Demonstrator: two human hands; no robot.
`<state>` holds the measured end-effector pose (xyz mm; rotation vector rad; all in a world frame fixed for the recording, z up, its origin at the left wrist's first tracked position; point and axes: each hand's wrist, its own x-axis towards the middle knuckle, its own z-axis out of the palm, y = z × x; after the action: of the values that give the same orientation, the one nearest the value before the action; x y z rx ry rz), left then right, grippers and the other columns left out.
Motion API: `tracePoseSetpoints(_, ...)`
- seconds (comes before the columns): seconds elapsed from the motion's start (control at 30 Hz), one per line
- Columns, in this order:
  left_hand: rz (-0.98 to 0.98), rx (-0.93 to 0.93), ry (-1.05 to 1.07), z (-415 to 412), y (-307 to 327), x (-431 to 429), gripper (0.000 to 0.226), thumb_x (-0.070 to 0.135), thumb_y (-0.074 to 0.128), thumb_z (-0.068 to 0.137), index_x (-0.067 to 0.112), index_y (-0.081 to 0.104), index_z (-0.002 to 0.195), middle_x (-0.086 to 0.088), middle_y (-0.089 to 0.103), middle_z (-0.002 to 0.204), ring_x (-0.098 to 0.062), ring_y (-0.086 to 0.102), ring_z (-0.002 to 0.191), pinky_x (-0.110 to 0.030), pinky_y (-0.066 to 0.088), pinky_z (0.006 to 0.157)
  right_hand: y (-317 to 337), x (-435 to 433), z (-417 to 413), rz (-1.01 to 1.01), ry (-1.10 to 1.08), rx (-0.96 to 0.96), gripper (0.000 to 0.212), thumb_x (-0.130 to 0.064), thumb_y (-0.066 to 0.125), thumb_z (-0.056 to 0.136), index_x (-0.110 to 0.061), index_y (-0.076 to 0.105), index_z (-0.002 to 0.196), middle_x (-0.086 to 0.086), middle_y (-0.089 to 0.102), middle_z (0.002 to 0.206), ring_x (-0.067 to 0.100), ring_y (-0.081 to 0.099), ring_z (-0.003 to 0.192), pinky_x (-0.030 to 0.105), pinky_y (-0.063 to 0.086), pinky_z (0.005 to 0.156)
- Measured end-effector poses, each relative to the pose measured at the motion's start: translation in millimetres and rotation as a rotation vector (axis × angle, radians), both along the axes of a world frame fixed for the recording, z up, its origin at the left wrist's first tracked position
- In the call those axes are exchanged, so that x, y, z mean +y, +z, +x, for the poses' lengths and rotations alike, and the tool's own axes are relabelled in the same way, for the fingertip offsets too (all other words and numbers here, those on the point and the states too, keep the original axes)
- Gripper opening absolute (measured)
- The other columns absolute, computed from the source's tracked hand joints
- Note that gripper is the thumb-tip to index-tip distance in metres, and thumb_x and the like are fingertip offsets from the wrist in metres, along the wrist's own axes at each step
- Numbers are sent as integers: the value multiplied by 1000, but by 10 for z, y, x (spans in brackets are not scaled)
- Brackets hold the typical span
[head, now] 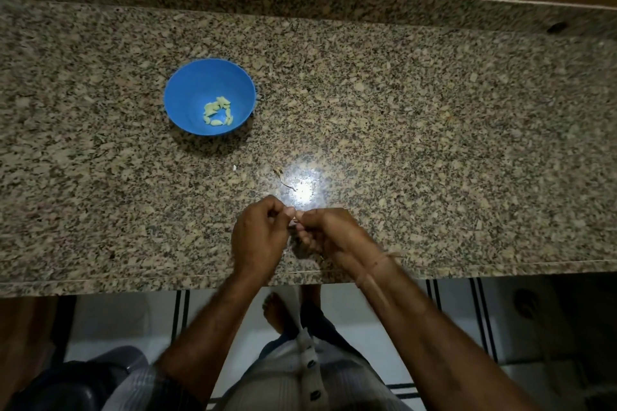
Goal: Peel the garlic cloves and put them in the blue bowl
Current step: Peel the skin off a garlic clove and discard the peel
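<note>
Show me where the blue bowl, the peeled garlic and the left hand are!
blue bowl (187,90): head view, bare inner wall on its left side.
peeled garlic (211,108): head view, one clove at the pile's upper left.
left hand (258,237): head view, back of the hand.

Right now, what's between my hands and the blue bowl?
Head view: mostly bare granite counter, plus a small white fleck and a peel scrap, between the blue bowl and your left hand and right hand.
</note>
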<state>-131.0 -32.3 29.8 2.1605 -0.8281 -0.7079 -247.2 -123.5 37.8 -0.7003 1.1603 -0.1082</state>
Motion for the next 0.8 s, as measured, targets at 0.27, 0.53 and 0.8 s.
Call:
tracePoseSetpoints(0.27,-65,329,63,-11,-48,-92,38,31,57,104,11,57,72,-2,53,62,-16,47,59,-36,38,60,-96,27,6,-980,378,95,25,-19,59,106,-15,60,81,-10,55,68,2,47,62,18,36,59)
tracePoseSetpoints(0.53,86,759,187,-39,6,-242,38,28,51,105,19,53,68,1,47,58,-12,40,48,-25,29,47,-142,28,46,-1251,436,230,26,-18,52,105,-17,49,80,-9,44,70,10,43,66,28,32,60)
tracePoseSetpoints(0.8,-13,-5,-140,-101,-99,-174,27,22,42,111,16,51,86,4,52,75,-16,48,65,-32,33,55,-39,-63,90,-447,215,130,37,-23,60,104,-20,53,68,-6,50,59,12,43,54,29,33,54)
